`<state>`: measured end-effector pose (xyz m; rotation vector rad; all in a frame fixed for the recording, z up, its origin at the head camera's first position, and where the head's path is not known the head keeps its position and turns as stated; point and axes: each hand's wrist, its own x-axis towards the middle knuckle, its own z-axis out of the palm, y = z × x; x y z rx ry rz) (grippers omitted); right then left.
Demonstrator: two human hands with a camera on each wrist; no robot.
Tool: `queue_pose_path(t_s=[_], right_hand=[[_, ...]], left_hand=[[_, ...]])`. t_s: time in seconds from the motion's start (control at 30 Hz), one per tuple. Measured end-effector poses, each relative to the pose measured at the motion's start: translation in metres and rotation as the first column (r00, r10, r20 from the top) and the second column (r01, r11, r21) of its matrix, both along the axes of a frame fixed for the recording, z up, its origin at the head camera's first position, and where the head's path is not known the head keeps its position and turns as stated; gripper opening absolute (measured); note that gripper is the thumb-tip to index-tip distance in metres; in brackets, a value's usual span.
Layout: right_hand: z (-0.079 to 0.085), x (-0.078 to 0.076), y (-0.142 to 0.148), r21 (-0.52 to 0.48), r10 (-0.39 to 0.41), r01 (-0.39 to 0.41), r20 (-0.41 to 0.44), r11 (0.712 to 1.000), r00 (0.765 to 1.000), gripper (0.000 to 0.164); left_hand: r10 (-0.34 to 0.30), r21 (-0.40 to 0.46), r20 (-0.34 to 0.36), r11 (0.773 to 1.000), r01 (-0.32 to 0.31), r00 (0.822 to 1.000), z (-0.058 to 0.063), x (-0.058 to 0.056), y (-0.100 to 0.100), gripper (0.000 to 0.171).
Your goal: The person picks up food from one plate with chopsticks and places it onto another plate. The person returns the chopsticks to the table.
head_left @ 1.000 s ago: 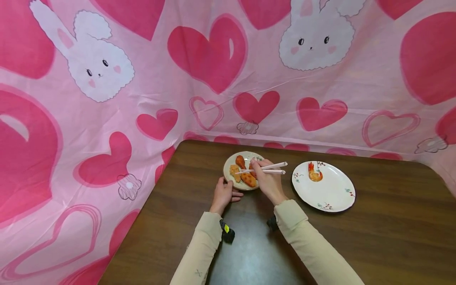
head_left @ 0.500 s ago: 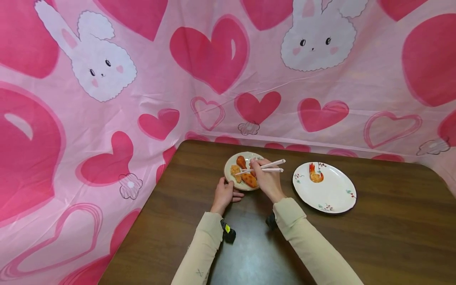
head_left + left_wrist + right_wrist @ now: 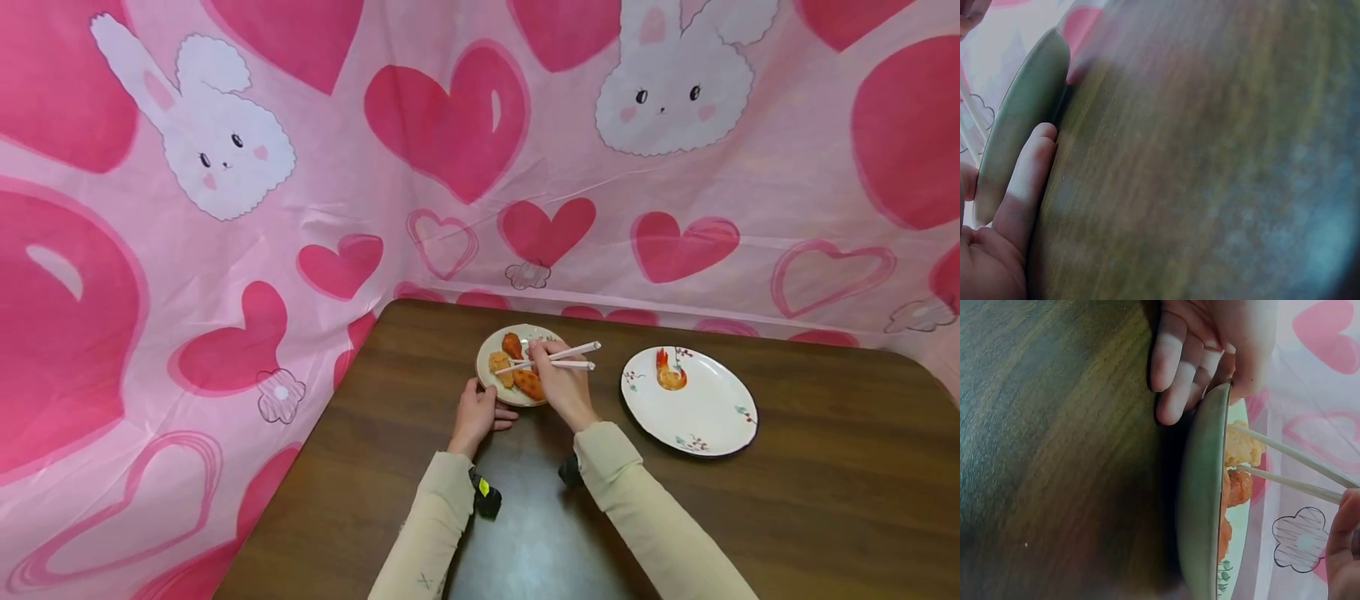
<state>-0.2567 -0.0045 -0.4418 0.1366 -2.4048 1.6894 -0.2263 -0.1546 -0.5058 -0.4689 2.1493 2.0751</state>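
Observation:
At the small plate's (image 3: pixel 492 343) near left edge, my left hand (image 3: pixel 476 415) holds the rim with the thumb on top and fingers lying along the outside below. My right hand (image 3: pixel 564 388) holds a pair of white chopsticks (image 3: pixel 579 349) over this plate. In the right wrist view, the chopstick tips are at a pale golden fried nugget (image 3: pixel 1244 450), one on either side of it. A small drumstick (image 3: pixel 512 345) and an orange-brown spotted piece of food (image 3: pixel 529 383) lie beside it. The right hand partly hides the plate's right side.
A larger white oval plate (image 3: pixel 690 421) with painted sprigs stands to the right, bearing one cooked shrimp (image 3: pixel 670 372) near its far edge. Both plates are on a dark wooden table (image 3: pixel 817 483). A pink heart-and-rabbit cloth (image 3: pixel 450 167) hangs behind and to the left.
The head view has shifted slightly, so everything sits a little lower and further right. Both hands, the chopsticks and the food stay nearly the same relative to the plate.

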Motion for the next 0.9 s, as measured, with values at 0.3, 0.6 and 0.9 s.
queue_pose_path(t_s=[0.3,0.6,0.9], right_hand=[[-0.004,-0.003,-0.005,0.023,0.001,0.0,-0.04,1.0,0.999,0.031],[-0.007,-0.001,-0.006,0.106,0.152,-0.129,-0.24,0.986,0.959,0.022],[0.001,-0.002,0.002,0.362,0.458,-0.313,-0.448,0.878,0.768,0.008]], left_hand=[[-0.018,0.012,0.027,1.0,0.018,0.999,0.021,0.006,0.001,0.047],[-0.005,0.016,-0.004,1.0,0.005,1.0,0.012,0.006,0.002,0.046],[0.018,-0.012,-0.03,1.0,-0.018,0.999,-0.002,0.001,0.002,0.044]])
